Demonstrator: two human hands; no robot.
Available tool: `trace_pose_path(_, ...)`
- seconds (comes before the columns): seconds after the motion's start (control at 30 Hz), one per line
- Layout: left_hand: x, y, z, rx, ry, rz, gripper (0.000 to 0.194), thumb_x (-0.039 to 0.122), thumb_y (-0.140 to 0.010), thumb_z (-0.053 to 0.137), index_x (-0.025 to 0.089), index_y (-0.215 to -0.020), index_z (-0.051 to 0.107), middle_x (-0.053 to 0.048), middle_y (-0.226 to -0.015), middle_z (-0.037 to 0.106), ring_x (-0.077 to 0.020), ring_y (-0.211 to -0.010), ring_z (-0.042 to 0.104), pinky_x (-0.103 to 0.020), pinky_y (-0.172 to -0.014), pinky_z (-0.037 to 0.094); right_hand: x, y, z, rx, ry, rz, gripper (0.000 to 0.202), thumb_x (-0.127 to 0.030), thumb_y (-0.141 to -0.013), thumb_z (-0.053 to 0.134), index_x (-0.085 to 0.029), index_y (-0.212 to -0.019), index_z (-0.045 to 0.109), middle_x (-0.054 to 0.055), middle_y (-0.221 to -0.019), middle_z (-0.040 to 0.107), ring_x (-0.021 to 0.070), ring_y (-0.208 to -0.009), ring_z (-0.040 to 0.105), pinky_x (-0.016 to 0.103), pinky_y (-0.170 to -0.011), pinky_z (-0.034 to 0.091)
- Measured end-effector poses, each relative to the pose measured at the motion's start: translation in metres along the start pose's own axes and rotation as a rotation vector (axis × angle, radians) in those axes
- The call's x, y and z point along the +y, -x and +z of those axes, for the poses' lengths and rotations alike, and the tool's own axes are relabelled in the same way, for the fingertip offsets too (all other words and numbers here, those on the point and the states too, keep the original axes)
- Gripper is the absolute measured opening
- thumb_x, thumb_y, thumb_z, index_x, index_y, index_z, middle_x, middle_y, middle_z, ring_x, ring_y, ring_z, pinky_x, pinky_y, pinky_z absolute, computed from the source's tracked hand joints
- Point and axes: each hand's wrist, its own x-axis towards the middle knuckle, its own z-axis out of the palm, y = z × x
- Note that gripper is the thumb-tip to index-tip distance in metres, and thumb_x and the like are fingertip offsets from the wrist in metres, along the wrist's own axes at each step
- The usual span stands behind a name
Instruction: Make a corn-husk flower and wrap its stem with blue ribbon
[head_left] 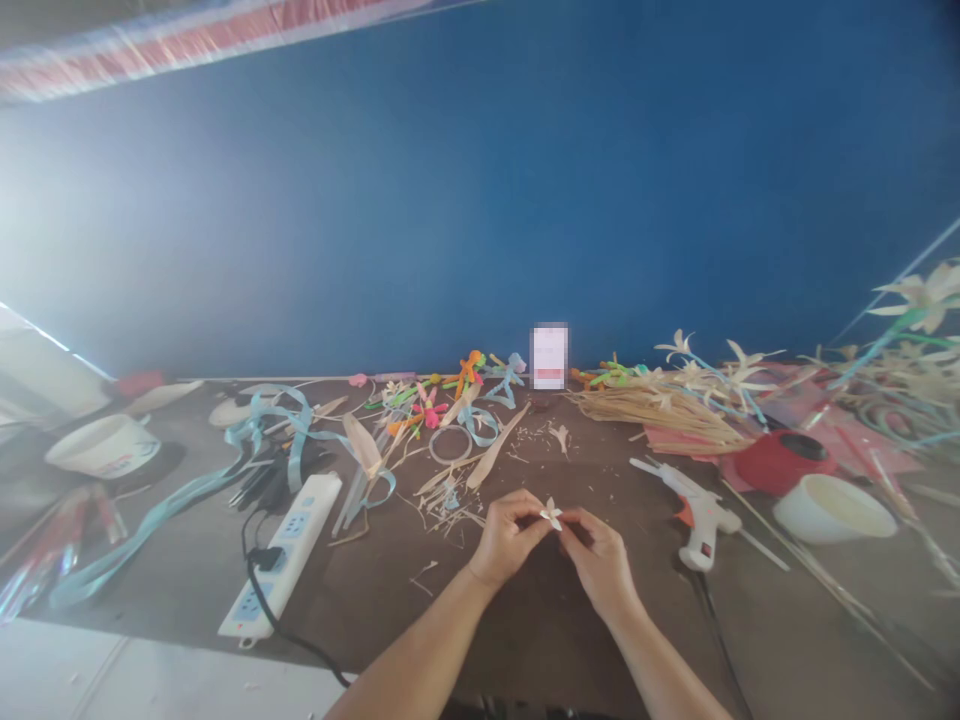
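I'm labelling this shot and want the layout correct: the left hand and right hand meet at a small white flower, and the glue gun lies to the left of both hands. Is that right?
Not quite: the head view shows the glue gun to the right of both hands. The left hand and right hand do meet at the small white flower.

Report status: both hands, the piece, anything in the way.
Left hand and right hand: fingertips on small white star-shaped flower. Nothing between them and it. White glue gun lies to the right.
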Motion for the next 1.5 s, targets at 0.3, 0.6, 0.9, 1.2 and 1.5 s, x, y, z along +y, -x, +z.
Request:
trace_pose_path(0.3,-0.001,0.001,0.001,0.007,-0.033,0.019,0.016,0.026,-0.073,0.055,0.013,-0.07,0.063,-0.005,-0.071,0.058,-0.0134,-0.067,0.052,-0.024,-0.064,0.04,-0.002,0.0,0.0,-0.018,-0.016,0.011,0.016,-0.032,-0.071,0.055,-0.017,-0.074,0.06,0.0,-0.058,0.056,0.0126,-0.05,0.048,0.023,-0.048,0.04)
trace_pose_path(0.6,0.0,0.001,0.005,0.051,-0.197,0.044,0.015,0.023,-0.075,0.051,0.015,-0.078,0.063,-0.004,-0.071,0.055,-0.0124,-0.067,0.051,-0.022,-0.062,0.04,-0.011,0.001,-0.003,0.028,-0.29,0.045,0.016,-0.033,-0.075,0.052,-0.017,-0.077,0.055,-0.004,-0.054,0.046,0.009,-0.047,0.042,0.02,-0.046,0.035)
trace_pose_path(0.9,0.002,0.004,0.009,-0.002,-0.282,0.083,0.015,0.018,-0.075,0.048,0.017,-0.078,0.063,-0.003,-0.07,0.053,-0.0112,-0.066,0.05,-0.021,-0.061,0.039,-0.012,-0.001,-0.007,-0.049,-0.308,0.1,0.023,-0.037,-0.072,0.056,-0.016,-0.066,0.053,-0.005,-0.051,0.04,0.0078,-0.045,0.035,0.019,-0.042,0.028)
trace_pose_path(1.2,0.001,0.002,0.008,-0.015,-0.228,0.077,0.015,0.016,-0.075,0.047,0.016,-0.074,0.062,-0.003,-0.07,0.054,-0.0117,-0.067,0.051,-0.021,-0.061,0.039,-0.004,-0.001,-0.006,-0.029,-0.326,0.146,0.023,-0.037,-0.071,0.056,-0.016,-0.062,0.05,-0.006,-0.047,0.036,0.0067,-0.041,0.031,0.019,-0.04,0.024)
trace_pose_path(1.5,0.0,0.001,0.008,-0.041,-0.138,0.037,0.012,0.018,-0.075,0.049,0.015,-0.072,0.061,-0.003,-0.071,0.055,-0.0123,-0.067,0.051,-0.022,-0.063,0.039,-0.006,-0.001,-0.006,-0.015,-0.363,0.136,0.025,-0.038,-0.069,0.057,-0.017,-0.06,0.048,-0.006,-0.048,0.035,0.0066,-0.041,0.031,0.019,-0.04,0.026)
